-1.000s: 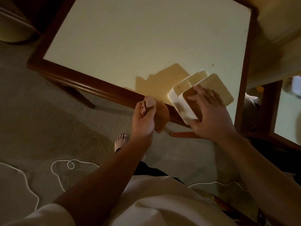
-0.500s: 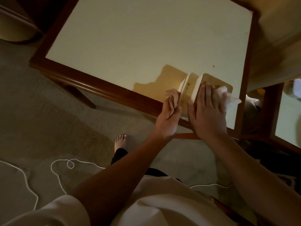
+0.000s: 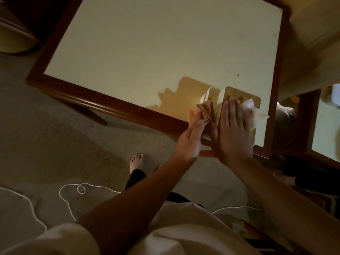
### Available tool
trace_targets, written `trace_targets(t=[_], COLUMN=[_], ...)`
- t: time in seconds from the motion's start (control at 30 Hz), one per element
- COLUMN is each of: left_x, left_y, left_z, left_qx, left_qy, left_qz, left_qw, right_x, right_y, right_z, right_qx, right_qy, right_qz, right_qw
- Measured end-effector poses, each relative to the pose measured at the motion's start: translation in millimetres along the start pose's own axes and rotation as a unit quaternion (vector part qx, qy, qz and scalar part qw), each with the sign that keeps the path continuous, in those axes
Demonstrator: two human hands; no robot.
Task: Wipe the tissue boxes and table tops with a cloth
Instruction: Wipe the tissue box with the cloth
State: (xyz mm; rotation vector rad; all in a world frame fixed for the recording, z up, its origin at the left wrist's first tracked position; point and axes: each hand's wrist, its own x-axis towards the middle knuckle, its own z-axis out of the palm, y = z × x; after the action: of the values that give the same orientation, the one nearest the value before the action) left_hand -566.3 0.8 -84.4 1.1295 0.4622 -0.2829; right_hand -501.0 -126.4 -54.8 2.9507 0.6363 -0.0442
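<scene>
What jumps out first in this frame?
At the near right corner of the table, the right hand lies flat on a white tissue box, with a tissue sticking out past its fingers. The left hand holds a bunched cloth at the box's left side. Lower down, a white cord loops over the carpet near a bare foot.

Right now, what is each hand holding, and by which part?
The left hand grips the bunched peach cloth in its fingers, against the side of the white tissue box. The right hand holds nothing; it presses flat on its top.
</scene>
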Motion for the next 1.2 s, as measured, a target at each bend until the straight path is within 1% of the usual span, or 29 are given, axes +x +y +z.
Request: trace_targets(t=[0.07,0.13,0.2,0.27,0.33,0.43,0.5,0.57,0.63,0.7,0.8,0.87,0.93,1.0,1.07,1.1,1.17,1.2], left_x=[4.8,32.0,61.3,79.0,72.1,38.1,26.2,36.2,57.8,76.2,69.0,44.8,18.6,24.7,53.4,69.7,97.5,102.4], left_y=[-9.4,8.9,34.1,47.8,47.0,18.3,4.1,10.0,26.1,42.8,51.3,30.3,8.9,6.3,32.0,50.8,76.3,80.4], left_z=[-10.4,-14.3,-9.1,-5.2,-1.2,-1.1,-6.4,-9.4,-8.8,-6.5,1.6,2.9,-3.2,-9.6,-7.3,-3.8,1.2,3.7], left_qx=[0.010,0.045,0.065,0.051,0.045,0.037,0.015,0.019,0.046,0.044,0.046,0.042,0.014,0.021,0.062,0.083,0.092,0.096], left_qy=[0.020,0.011,0.022,0.041,0.031,0.020,0.050,0.057,0.046,0.050,0.019,0.018,0.056,0.063,0.051,0.057,0.055,0.055], left_qz=[-0.016,-0.013,-0.021,-0.022,-0.003,0.008,-0.002,0.000,0.007,0.010,0.036,0.021,-0.003,-0.019,-0.007,-0.024,-0.044,-0.033], left_qw=[1.000,0.999,0.997,0.998,0.999,0.999,0.999,0.998,0.998,0.998,0.998,0.999,0.998,0.998,0.997,0.995,0.993,0.993], right_x=[0.3,1.1,1.8,2.5,2.4,1.8,1.4,1.7,2.1,2.2,3.5,2.7,1.4,2.0,2.0,2.2,2.8,3.3], right_y=[-0.9,-1.9,-2.6,-3.1,-2.8,0.0,1.0,1.1,-0.5,-1.4,-1.2,1.4,2.6,1.9,1.6,1.6,1.4,1.2], right_z=[0.4,-0.5,-2.7,-4.5,-5.2,-3.9,-1.5,0.0,0.0,0.0,-0.9,-1.2,0.4,2.3,2.7,2.0,2.2,2.4], right_qx=[0.004,0.003,0.002,0.014,0.032,0.039,0.028,0.014,0.004,0.009,0.034,0.037,0.022,0.017,0.017,0.021,0.036,0.040], right_qy=[0.006,0.006,-0.005,-0.018,-0.019,-0.010,-0.008,-0.004,-0.005,-0.013,-0.010,-0.004,-0.002,0.002,0.002,0.002,0.005,0.007], right_qz=[-0.002,-0.007,-0.003,-0.001,-0.002,-0.006,-0.012,-0.014,-0.008,-0.007,-0.013,-0.025,-0.032,-0.024,-0.018,-0.019,-0.031,-0.034], right_qw=[1.000,1.000,1.000,1.000,0.999,0.999,1.000,1.000,1.000,1.000,0.999,0.999,0.999,1.000,1.000,1.000,0.999,0.999])
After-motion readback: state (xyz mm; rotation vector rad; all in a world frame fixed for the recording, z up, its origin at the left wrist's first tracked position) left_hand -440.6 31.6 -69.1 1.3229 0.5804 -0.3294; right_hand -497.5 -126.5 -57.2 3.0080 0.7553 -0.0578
